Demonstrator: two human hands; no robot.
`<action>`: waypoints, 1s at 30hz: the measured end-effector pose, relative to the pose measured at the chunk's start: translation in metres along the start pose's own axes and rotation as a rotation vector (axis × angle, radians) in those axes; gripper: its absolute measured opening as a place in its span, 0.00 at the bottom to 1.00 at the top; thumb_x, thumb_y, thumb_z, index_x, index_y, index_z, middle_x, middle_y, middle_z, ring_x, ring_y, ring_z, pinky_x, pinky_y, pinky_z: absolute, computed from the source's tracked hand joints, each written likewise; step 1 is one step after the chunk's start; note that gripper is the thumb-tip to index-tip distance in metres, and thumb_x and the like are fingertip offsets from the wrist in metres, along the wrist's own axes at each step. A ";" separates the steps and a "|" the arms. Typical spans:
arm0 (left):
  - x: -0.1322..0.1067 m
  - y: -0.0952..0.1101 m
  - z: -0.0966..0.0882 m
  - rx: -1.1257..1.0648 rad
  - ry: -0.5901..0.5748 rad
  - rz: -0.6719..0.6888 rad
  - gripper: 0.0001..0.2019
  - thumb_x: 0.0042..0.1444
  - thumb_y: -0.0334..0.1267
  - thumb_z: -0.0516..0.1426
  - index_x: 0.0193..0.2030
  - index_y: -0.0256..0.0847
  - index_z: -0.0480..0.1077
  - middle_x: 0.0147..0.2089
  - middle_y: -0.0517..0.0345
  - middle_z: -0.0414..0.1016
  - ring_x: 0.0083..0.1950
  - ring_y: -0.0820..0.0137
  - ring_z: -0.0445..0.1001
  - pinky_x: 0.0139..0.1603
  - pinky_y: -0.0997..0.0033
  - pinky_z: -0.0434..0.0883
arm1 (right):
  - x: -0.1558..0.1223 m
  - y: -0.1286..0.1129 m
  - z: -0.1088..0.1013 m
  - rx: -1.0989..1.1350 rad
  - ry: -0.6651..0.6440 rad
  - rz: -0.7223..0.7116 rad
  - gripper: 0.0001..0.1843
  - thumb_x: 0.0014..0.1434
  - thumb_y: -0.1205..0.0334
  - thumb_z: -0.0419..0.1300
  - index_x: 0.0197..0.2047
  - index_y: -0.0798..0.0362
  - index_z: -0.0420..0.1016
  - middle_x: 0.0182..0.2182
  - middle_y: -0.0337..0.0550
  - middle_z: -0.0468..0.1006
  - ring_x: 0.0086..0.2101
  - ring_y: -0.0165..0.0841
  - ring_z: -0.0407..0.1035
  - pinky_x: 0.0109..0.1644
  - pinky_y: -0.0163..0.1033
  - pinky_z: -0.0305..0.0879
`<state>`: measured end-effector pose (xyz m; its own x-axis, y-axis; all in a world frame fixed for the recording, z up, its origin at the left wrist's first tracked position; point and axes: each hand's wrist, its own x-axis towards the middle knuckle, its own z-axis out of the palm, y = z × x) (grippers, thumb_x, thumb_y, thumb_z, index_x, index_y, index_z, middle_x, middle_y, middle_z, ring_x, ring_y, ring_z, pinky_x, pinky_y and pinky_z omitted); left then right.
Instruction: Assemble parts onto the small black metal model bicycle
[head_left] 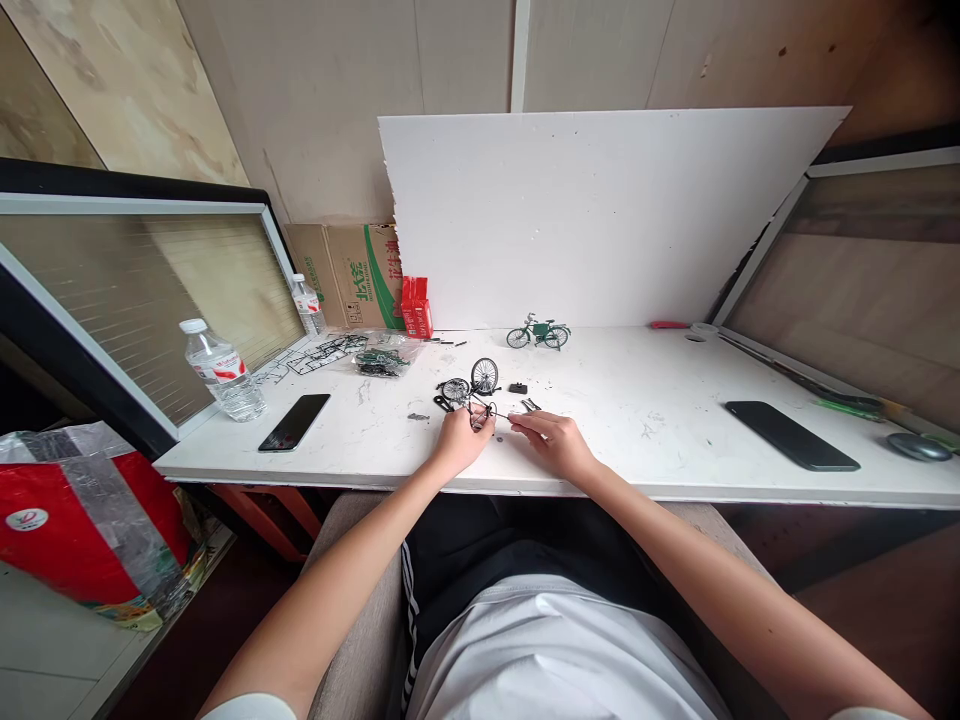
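Observation:
Near the front edge of the table, my left hand (463,437) is closed on a small black model bicycle frame (489,409). To its right, my right hand (555,442) pinches with its fingertips pointing at the frame. Whatever lies between those fingertips is too small to make out; a thin dark piece shows at their tips. Just beyond the left hand are two spoked model wheels, one upright (484,375) and one lower and tilted (454,390). A small black block (517,388) and several tiny parts (530,405) lie beyond the right hand.
A finished-looking green model bicycle (538,332) stands at the back. Left are a phone (295,423), water bottle (223,372), bag of parts (384,358), part sprues (328,353) and red box (416,307). Right are a black slab (791,435) and computer mouse (918,447).

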<state>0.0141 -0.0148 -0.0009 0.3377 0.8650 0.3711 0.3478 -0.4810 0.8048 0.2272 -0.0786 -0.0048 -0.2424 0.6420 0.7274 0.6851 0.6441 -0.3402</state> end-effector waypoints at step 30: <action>-0.007 0.007 0.000 0.296 -0.009 0.111 0.09 0.66 0.40 0.58 0.35 0.41 0.75 0.28 0.53 0.77 0.30 0.62 0.76 0.36 0.67 0.69 | 0.004 -0.009 -0.003 -0.175 -0.039 0.140 0.22 0.76 0.48 0.54 0.42 0.50 0.85 0.32 0.46 0.87 0.29 0.38 0.81 0.34 0.38 0.72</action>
<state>0.0143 -0.0238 0.0023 0.3951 0.8043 0.4438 0.5478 -0.5941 0.5890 0.2221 -0.0834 0.0029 -0.1600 0.7379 0.6557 0.8221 0.4672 -0.3252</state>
